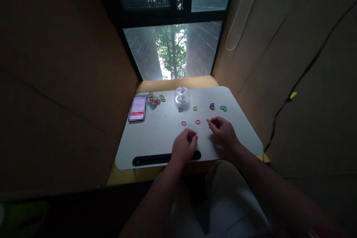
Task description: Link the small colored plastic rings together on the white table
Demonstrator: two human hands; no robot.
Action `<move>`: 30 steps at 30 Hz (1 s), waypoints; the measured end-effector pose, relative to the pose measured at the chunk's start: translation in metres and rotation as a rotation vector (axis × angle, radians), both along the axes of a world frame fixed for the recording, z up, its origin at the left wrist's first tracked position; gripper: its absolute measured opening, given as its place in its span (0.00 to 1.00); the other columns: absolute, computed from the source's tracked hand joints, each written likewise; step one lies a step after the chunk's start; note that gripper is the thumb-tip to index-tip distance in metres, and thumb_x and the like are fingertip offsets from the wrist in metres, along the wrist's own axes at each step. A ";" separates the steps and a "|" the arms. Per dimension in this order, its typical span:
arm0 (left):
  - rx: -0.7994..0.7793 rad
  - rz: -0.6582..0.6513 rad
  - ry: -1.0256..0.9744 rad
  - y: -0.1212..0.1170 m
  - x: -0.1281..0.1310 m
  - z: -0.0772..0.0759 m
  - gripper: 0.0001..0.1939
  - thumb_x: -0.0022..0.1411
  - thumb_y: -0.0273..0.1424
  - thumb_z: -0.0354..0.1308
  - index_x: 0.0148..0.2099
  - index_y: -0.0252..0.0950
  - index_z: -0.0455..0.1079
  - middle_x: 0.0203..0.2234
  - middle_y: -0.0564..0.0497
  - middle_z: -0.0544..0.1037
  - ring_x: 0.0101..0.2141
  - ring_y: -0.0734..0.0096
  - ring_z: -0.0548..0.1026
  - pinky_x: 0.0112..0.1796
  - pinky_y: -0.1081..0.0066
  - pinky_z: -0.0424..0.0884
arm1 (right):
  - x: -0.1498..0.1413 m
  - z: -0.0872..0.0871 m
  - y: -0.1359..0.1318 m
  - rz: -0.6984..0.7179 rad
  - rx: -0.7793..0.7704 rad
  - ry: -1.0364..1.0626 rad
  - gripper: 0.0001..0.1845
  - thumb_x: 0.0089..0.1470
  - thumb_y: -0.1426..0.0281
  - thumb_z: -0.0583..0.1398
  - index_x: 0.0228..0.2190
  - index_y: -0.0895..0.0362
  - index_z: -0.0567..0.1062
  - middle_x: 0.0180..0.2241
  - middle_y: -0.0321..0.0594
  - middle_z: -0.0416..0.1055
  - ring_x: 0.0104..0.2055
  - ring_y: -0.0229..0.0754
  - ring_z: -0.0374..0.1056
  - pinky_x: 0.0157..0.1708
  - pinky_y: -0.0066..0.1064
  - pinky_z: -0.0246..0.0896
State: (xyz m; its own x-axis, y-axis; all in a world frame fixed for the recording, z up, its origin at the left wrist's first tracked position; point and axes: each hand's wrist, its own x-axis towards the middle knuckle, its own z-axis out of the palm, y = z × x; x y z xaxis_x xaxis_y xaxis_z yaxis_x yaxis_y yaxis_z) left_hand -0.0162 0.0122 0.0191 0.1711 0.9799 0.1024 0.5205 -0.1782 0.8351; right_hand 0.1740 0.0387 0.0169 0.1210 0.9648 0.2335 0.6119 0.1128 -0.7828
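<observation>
Between the thumb and fingertips of my right hand (223,130) is a small yellow hair tie (208,121), just above the white board (156,137). My left hand (184,144) rests near the board's front edge with its fingers curled closed; whatever may be inside is hidden. Beyond my hands lie a pink hair tie (183,123) and a red one (198,122). Farther back, in a loose row, are teal (180,109), yellow-orange (195,108), purple (212,106) and green hair ties (223,108).
A mixed pile of hair ties (154,101) lies at the back left, beside a phone (137,108). Behind the row stands a clear round jar (182,97). A black strip (152,160) runs along the board's front. Walls flank both sides, and a window (173,50) is ahead.
</observation>
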 end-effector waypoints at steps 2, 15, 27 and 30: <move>-0.005 0.007 0.023 -0.001 0.000 0.001 0.06 0.60 0.33 0.53 0.38 0.37 0.68 0.28 0.53 0.75 0.28 0.75 0.71 0.32 0.74 0.64 | 0.011 0.005 0.014 -0.057 0.027 -0.046 0.10 0.52 0.64 0.57 0.29 0.58 0.72 0.28 0.40 0.73 0.27 0.37 0.65 0.29 0.28 0.59; 0.017 0.028 0.126 0.000 0.003 0.001 0.07 0.59 0.33 0.53 0.37 0.36 0.69 0.27 0.54 0.75 0.28 0.76 0.70 0.31 0.75 0.62 | 0.003 0.018 0.075 -0.020 -0.061 -0.385 0.11 0.53 0.67 0.56 0.35 0.58 0.76 0.31 0.41 0.75 0.31 0.38 0.66 0.32 0.28 0.56; 0.070 0.015 0.135 0.000 0.002 -0.004 0.07 0.59 0.34 0.52 0.35 0.37 0.69 0.22 0.57 0.71 0.24 0.78 0.66 0.29 0.75 0.59 | -0.017 0.021 0.100 0.013 -0.169 -0.539 0.15 0.52 0.65 0.59 0.42 0.59 0.74 0.39 0.49 0.74 0.39 0.45 0.68 0.38 0.32 0.56; 0.068 0.025 0.129 0.000 0.002 -0.006 0.08 0.59 0.34 0.52 0.35 0.37 0.69 0.21 0.57 0.70 0.24 0.78 0.66 0.28 0.75 0.58 | -0.012 0.024 0.075 0.018 -0.102 -0.507 0.14 0.53 0.66 0.57 0.41 0.58 0.74 0.33 0.44 0.75 0.33 0.41 0.67 0.34 0.29 0.55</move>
